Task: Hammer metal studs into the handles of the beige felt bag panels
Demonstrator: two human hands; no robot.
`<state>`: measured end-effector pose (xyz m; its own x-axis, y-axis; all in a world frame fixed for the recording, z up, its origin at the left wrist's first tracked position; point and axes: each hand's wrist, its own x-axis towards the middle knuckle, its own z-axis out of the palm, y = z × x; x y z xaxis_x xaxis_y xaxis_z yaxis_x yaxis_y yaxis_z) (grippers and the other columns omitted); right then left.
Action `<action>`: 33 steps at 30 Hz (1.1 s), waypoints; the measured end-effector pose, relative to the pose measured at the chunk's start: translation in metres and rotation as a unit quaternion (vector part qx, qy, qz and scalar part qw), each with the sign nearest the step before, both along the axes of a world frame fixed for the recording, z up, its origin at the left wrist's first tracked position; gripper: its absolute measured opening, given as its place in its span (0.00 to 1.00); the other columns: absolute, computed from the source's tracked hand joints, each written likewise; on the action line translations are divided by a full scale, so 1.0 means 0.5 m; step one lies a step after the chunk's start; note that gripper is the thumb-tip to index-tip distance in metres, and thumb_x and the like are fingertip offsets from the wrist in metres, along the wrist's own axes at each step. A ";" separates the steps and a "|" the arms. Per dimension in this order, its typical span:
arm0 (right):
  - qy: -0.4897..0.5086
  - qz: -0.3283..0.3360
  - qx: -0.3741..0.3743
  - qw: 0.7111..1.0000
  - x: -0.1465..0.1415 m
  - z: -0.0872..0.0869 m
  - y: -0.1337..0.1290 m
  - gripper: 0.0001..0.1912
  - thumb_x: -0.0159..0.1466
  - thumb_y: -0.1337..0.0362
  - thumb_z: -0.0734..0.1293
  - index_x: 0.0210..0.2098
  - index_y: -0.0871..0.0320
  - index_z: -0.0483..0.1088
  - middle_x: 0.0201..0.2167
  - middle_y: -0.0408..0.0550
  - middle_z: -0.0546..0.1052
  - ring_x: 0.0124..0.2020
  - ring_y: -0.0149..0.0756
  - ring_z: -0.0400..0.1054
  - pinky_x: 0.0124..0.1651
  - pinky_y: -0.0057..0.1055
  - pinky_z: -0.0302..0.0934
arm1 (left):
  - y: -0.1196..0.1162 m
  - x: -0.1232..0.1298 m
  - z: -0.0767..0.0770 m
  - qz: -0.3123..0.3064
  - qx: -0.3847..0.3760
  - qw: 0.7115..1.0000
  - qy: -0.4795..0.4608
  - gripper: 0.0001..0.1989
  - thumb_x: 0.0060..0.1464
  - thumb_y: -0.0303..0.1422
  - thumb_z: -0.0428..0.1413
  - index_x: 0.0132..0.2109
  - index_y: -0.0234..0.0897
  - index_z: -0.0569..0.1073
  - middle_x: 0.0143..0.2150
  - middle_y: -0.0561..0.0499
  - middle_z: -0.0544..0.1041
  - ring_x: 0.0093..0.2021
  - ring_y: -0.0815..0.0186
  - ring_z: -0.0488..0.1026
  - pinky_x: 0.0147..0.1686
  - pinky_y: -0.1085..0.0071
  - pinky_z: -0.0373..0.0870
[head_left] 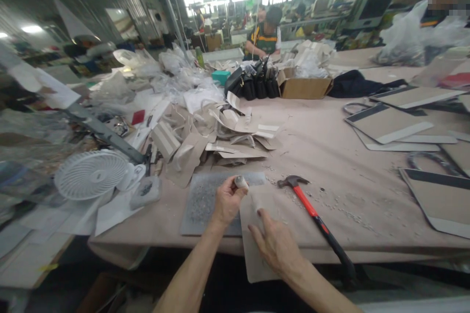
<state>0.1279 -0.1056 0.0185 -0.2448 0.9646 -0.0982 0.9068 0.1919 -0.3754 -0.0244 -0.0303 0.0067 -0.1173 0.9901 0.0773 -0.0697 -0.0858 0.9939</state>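
Note:
My left hand [228, 201] is closed around a short whitish cylinder with a round grey top [241, 182], upright above the upper left part of a beige panel [253, 254]. What the cylinder's lower end looks like is hard to make out. My right hand [277, 242] rests on that panel with thumb and a finger apart; its other fingers are partly hidden. The panel's near end sticks out past the table edge. Partly under it lies a grey, speckled board [205, 200]. A claw hammer with a red and black handle [310, 205] lies right of my hands.
Beige cut pieces [235, 132] are heaped beyond the board. Several panels with dark strips [389, 122] lie at right. A white fan [91, 173] stands left. Small scraps [352, 210] dot the table [312, 132]. Black bags [253, 80] and a cardboard box [304, 87] stand farther back, near a co-worker [266, 36].

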 end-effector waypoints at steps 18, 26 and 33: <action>-0.179 -0.168 0.087 0.965 0.233 -0.053 0.041 0.18 0.67 0.56 0.60 0.47 0.63 0.69 0.42 0.61 0.74 0.41 0.51 0.70 0.40 0.40 0.60 | -0.004 0.016 -0.103 -0.071 -0.024 0.997 0.030 0.10 0.52 0.31 0.60 0.43 0.34 0.74 0.39 0.47 0.83 0.38 0.64 0.79 0.40 0.70 0.73; 0.063 -0.230 -0.123 0.963 0.268 -0.052 0.048 0.05 0.63 0.62 0.62 0.33 0.57 0.64 0.26 0.46 0.70 0.27 0.37 0.67 0.30 0.32 0.57 | -0.001 0.010 -0.094 -0.099 0.000 0.991 0.095 0.09 0.53 0.29 0.56 0.42 0.36 0.74 0.38 0.49 0.81 0.37 0.65 0.76 0.39 0.71 0.71; 0.456 -0.295 -0.266 0.797 0.181 0.042 0.045 0.10 0.58 0.56 0.63 0.30 0.53 0.58 0.20 0.34 0.61 0.14 0.24 0.51 0.17 0.24 0.50 | -0.003 0.002 -0.079 -0.147 0.066 0.965 0.207 0.08 0.55 0.27 0.55 0.42 0.36 0.75 0.34 0.52 0.77 0.35 0.66 0.72 0.38 0.72 0.67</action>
<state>0.2184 -0.0830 0.0396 0.0324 0.8199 -0.5716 0.0845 -0.5721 -0.8159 -0.0233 -0.0317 -0.0326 0.2353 0.9543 0.1844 0.2905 -0.2501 0.9236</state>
